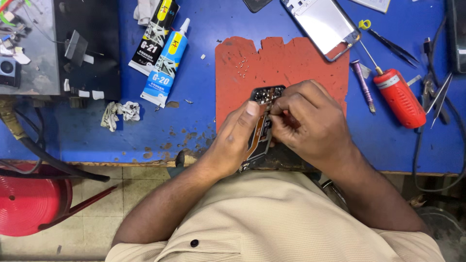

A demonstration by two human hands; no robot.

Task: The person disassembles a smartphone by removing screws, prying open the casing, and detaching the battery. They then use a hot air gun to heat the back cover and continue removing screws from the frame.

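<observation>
The opened phone (262, 126) sits between the two hands over the near edge of a red work mat (286, 63), with its dark circuit board end showing just above the fingers and an orange flex strip running down its exposed inside. The left hand (235, 140) grips the phone along its left side, thumb laid up against the board end, so it is closed around the phone's body. The right hand (306, 119) is curled over the phone's right side, fingers bunched and pinched together at the top of the phone near the board (whether something small is held between those fingertips cannot be made out). Most of the phone's lower half is hidden behind the left hand and wrist.

The mat lies on a blue desk (194, 106). Beyond the hands, at the far edge of the mat, lies a separate phone frame (323, 24) with a pale, shiny back. To the right of the mat are a small purple screwdriver (363, 85) and a red electric screwdriver (399, 97), with tweezers (393, 46) farther back. To the left of the mat lie two glue tubes (162, 48), one black and one white and blue, side by side, and a crumpled bit of paper (119, 114) nearer the desk's front edge.
</observation>
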